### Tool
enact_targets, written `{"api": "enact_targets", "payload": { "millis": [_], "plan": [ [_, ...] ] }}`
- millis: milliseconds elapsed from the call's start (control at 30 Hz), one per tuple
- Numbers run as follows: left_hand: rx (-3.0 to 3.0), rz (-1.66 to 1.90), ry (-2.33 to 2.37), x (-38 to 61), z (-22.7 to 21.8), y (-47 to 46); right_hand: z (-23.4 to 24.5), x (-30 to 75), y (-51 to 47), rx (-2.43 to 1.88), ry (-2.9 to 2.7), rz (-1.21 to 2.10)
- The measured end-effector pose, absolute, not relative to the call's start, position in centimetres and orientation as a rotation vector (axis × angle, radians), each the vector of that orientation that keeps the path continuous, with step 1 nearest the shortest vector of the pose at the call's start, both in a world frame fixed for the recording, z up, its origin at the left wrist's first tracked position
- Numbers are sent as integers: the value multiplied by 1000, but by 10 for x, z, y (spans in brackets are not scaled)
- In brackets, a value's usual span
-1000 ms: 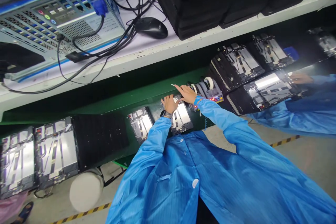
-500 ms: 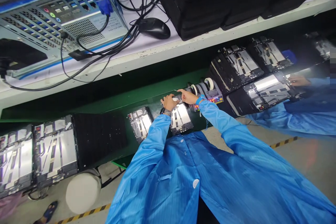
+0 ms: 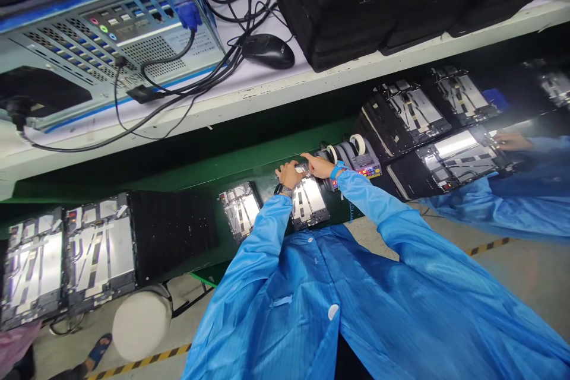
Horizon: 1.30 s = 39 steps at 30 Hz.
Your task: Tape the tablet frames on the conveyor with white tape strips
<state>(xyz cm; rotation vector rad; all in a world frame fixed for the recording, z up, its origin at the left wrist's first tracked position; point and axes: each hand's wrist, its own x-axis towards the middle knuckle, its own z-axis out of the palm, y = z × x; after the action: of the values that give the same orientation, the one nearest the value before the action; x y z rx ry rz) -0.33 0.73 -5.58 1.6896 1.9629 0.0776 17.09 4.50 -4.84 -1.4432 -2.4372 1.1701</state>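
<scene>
Both my hands sit together over the top edge of an opened tablet (image 3: 308, 205) lying on a green conveyor belt (image 3: 187, 175). My left hand (image 3: 289, 174), with a watch on its wrist, curls around a small dark strip (image 3: 302, 167). My right hand (image 3: 319, 166), with a blue wristband, reaches in from the side, its extended fingertip at the same strip. Just beyond it stands a tape dispenser (image 3: 356, 157) with white rolls. A co-worker's hand (image 3: 512, 141) rests on another opened tablet (image 3: 461, 153).
More opened tablets (image 3: 100, 252) and a black mesh mat (image 3: 171, 237) lie along the belt. Above, a white shelf (image 3: 249, 92) holds a computer case (image 3: 116, 41), cables, a mouse (image 3: 268, 51) and stacked black units (image 3: 378, 6). A white cylinder (image 3: 141, 326) stands on the floor.
My right hand has come down from a raised, pointing position and now meets the strip beside my left hand. The whole view has shifted slightly.
</scene>
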Motion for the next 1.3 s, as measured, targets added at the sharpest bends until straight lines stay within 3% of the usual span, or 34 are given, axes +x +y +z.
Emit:
{"api": "enact_targets", "payload": {
  "millis": [233, 633, 900, 1300],
  "plan": [
    [1680, 79, 1966, -4, -59, 8, -48, 170, 44, -1453, -2461, 1144],
    [1665, 108, 1940, -6, -66, 10, -35, 164, 45, -1680, -2558, 767],
    [1705, 104, 1856, -12, -63, 9, -43, 190, 72, -1708, -2414, 794],
    [1840, 229, 1833, -12, -62, 13, -38, 185, 30, -1534, -2012, 767]
  ]
}}
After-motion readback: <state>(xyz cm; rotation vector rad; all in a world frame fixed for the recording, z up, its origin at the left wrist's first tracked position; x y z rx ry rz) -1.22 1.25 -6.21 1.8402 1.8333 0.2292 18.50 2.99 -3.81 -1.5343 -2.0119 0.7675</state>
